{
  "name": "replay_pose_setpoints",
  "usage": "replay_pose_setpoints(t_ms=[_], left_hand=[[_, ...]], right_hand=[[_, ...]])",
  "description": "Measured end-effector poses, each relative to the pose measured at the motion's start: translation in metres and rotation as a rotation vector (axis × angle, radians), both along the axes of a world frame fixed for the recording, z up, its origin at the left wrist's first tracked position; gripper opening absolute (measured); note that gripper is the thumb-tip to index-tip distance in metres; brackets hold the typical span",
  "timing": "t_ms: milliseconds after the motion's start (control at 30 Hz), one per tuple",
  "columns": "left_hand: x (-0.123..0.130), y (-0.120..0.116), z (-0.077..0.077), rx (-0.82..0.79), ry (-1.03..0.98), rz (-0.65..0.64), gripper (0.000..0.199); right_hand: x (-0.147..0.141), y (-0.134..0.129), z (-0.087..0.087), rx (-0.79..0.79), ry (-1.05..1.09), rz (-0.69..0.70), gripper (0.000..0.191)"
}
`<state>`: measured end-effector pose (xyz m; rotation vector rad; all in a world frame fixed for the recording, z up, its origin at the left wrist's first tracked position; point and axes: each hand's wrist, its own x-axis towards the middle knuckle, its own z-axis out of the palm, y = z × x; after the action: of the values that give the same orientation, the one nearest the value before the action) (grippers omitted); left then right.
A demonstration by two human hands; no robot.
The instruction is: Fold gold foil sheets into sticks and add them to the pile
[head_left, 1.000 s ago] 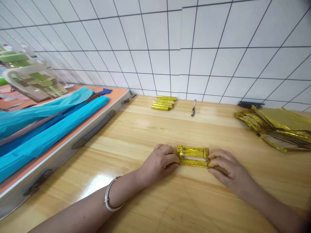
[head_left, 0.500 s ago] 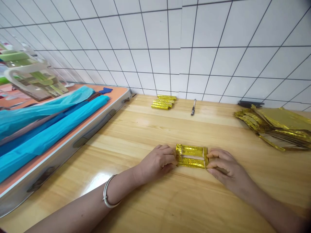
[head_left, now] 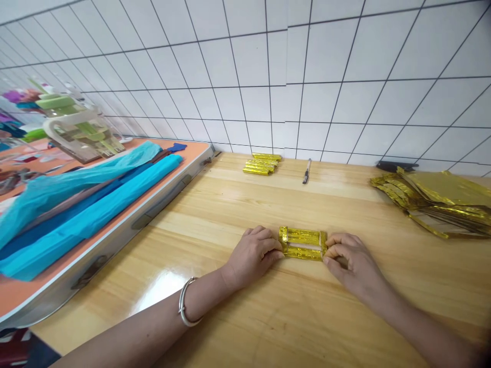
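Observation:
A small folded piece of shiny gold foil paper (head_left: 303,237) lies on the wooden table, shaped like a rectangle with turned-in edges and a pale slit along its middle. My left hand (head_left: 258,255) has its fingers pinched on the left end of the paper. On the right end, my right hand (head_left: 347,258) pinches the narrow folded edge between thumb and fingers. A silver bangle (head_left: 184,302) circles my left wrist. The undersides of the paper and some fingertips are hidden.
Several folded gold strips (head_left: 262,164) lie near the tiled wall, beside a pen (head_left: 307,171). A stack of gold foil sheets (head_left: 441,199) is at the right. An orange-topped case (head_left: 203,149) at the left bears blue paper (head_left: 126,197) and a clear container with green parts (head_left: 82,133).
The view has swung slightly left, so more of the orange surface shows. Both hands stay at the ends of the gold paper, with the right fingers drawn slightly closer to its edge.

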<state>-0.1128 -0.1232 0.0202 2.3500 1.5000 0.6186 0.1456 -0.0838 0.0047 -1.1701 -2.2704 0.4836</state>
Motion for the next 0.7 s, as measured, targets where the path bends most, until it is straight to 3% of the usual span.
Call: replay_pose_setpoints(t_ms=[433, 700], left_hand=[[0.020, -0.002, -0.002, -0.024, 0.001, 0.297, 0.013], [0.019, -0.001, -0.005, -0.033, -0.049, 0.328, 0.018]], right_hand=[[0.000, 0.008, -0.005, 0.048, -0.054, -0.018, 0.011], [-0.001, 0.010, -0.005, 0.077, -0.092, -0.024, 0.010]])
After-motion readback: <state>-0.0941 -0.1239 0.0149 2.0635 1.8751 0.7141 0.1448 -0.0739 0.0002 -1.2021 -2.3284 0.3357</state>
